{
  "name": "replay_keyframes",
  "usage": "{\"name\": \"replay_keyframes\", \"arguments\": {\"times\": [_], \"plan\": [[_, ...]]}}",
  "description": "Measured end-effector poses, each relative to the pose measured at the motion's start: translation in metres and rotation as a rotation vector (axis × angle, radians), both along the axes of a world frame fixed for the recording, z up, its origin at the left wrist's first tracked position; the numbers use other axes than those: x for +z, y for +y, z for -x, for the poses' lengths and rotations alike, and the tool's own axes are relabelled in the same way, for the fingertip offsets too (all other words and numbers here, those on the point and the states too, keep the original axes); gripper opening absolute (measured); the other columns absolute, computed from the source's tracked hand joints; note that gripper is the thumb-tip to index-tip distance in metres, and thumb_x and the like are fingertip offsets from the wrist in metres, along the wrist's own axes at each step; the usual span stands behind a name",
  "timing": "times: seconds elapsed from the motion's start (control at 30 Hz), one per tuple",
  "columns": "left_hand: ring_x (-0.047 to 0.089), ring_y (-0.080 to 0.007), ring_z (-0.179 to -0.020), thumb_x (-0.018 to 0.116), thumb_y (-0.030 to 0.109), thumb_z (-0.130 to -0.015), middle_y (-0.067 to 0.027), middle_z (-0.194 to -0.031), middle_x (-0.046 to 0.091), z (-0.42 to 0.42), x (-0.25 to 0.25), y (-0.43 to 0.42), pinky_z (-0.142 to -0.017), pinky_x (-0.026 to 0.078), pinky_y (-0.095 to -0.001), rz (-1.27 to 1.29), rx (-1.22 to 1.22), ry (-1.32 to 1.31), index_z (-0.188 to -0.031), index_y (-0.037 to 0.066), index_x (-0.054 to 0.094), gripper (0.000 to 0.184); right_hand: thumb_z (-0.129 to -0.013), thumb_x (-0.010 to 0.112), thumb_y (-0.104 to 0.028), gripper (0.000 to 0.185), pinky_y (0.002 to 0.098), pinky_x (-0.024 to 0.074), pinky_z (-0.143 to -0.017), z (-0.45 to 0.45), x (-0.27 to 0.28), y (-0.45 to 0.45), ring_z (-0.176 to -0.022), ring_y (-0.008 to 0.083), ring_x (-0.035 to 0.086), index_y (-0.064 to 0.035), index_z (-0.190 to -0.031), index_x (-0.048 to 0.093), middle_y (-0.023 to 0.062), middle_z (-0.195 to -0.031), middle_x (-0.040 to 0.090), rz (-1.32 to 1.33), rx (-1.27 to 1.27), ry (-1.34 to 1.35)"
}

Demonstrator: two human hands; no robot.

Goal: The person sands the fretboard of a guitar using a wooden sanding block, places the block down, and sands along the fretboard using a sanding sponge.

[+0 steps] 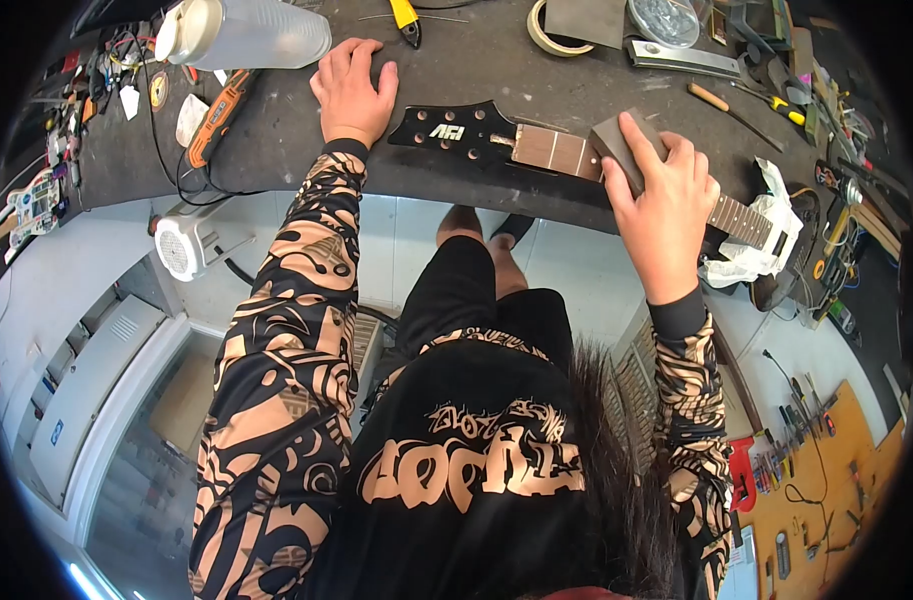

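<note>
A guitar neck with a black headstock (445, 131) and brown fretboard (552, 148) lies across the bench, the headstock toward the left. My right hand (669, 195) grips a grey sanding block (625, 150) and rests it on the fretboard. The hand and block hide the middle of the neck. Beyond them the fretted far end runs into white crumpled wrapping (767, 245). My left hand (354, 88) lies open on the bench top, fingers stretched out, just left of the headstock and apart from it.
A translucent bottle (267, 35) lies on its side at the back left, near an orange-grey rotary tool (220, 118). Behind the neck are a yellow-handled tool (407, 20), a tape roll (557, 35), a metal bar (685, 58) and a wooden-handled tool (722, 105). Clutter crowds both bench ends.
</note>
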State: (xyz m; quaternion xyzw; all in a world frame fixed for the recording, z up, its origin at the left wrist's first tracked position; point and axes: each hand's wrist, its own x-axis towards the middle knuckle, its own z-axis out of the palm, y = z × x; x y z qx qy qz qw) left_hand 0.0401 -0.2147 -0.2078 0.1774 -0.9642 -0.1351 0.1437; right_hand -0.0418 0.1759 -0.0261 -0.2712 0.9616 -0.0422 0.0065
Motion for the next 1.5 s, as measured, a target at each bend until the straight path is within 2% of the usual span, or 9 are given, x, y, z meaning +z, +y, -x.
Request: {"name": "replay_keyframes", "arguments": {"times": [0.23,0.37,0.57,0.7,0.83,0.97,1.07,1.3,1.5], "plan": [[0.053,-0.0314,-0.151,0.079,0.038,-0.107,-0.002,-0.153,0.064,0.003,-0.003,-0.001,-0.129,0.037,-0.0576,0.001,-0.008,0.033,-0.143,0.022,0.074,0.04,-0.096,0.091,-0.042,0.062,0.0542,0.0499,-0.107,-0.021,-0.012,-0.041,-0.128,0.0345,0.066,-0.0307,-0.155,0.078,0.0146,-0.137,0.071,0.222,0.102,-0.056],[0.053,-0.0318,-0.152,0.078,0.039,-0.107,-0.0022,-0.153,0.064,0.003,-0.002,0.0,-0.128,0.038,-0.0579,0.013,-0.009,0.024,-0.144,0.022,0.074,0.041,-0.097,0.088,-0.04,0.059,0.0537,0.0498,-0.104,-0.007,-0.011,0.002,-0.126,0.035,0.066,-0.03,-0.155,0.079,0.0145,-0.136,0.071,0.047,-0.061,0.005],[0.055,-0.0324,-0.151,0.078,0.039,-0.107,-0.0031,-0.154,0.066,0.004,-0.005,-0.004,-0.127,0.039,-0.0573,0.045,-0.019,0.02,-0.144,0.022,0.074,0.04,-0.094,0.091,-0.043,0.06,0.0562,0.0504,-0.101,-0.03,-0.01,-0.057,-0.125,0.0353,0.066,-0.0282,-0.151,0.078,0.0134,-0.134,0.071,0.282,0.059,-0.045],[0.054,-0.0323,-0.152,0.078,0.039,-0.107,-0.0026,-0.154,0.065,0.004,-0.009,-0.006,-0.127,0.039,-0.0579,0.045,-0.018,0.024,-0.145,0.022,0.073,0.041,-0.097,0.089,-0.041,0.06,0.0546,0.0505,-0.103,-0.016,-0.005,0.007,-0.127,0.0356,0.067,-0.0284,-0.154,0.077,0.0144,-0.137,0.072,0.101,-0.023,-0.026],[0.054,-0.0319,-0.152,0.077,0.038,-0.108,-0.0024,-0.155,0.065,0.004,-0.005,-0.006,-0.127,0.038,-0.0579,0.04,-0.011,0.013,-0.145,0.022,0.073,0.041,-0.101,0.087,-0.042,0.062,0.0567,0.0506,-0.104,0.016,-0.022,0.112,-0.126,0.0369,0.069,-0.0312,-0.161,0.074,0.0166,-0.136,0.073,-0.121,-0.254,0.066],[0.056,-0.0331,-0.152,0.078,0.04,-0.109,-0.0031,-0.155,0.067,0.003,-0.007,-0.004,-0.127,0.04,-0.0579,0.065,-0.005,0.01,-0.147,0.022,0.074,0.042,-0.101,0.088,-0.043,0.065,0.0571,0.0497,-0.106,-0.006,0.002,0.055,-0.125,0.0383,0.068,-0.0327,-0.164,0.072,0.0175,-0.139,0.073,0.112,-0.153,-0.032],[0.055,-0.033,-0.153,0.078,0.04,-0.109,-0.0025,-0.156,0.066,0.003,-0.013,-0.009,-0.127,0.04,-0.058,0.07,-0.015,0.024,-0.147,0.023,0.074,0.042,-0.102,0.087,-0.041,0.065,0.0572,0.049,-0.108,-0.034,-0.007,0.034,-0.133,0.0379,0.065,-0.0331,-0.165,0.071,0.0184,-0.144,0.07,0.177,0.005,-0.088],[0.055,-0.0325,-0.153,0.078,0.04,-0.109,-0.0018,-0.156,0.067,0.004,-0.011,-0.007,-0.127,0.041,-0.0574,0.08,-0.011,0.017,-0.147,0.023,0.074,0.043,-0.106,0.085,-0.04,0.057,0.0557,0.0515,-0.109,0.022,-0.024,0.17,-0.129,0.0393,0.069,-0.028,-0.161,0.077,0.0194,-0.14,0.073,-0.098,-0.3,0.073],[0.056,-0.0323,-0.153,0.079,0.041,-0.108,-0.0024,-0.156,0.067,0.003,-0.015,-0.01,-0.127,0.041,-0.0569,0.08,-0.016,0.021,-0.147,0.023,0.075,0.042,-0.1,0.088,-0.043,0.065,0.0573,0.0487,-0.108,-0.032,-0.006,0.033,-0.134,0.0355,0.066,-0.0322,-0.163,0.073,0.0165,-0.141,0.071,0.17,-0.033,-0.064]]}}
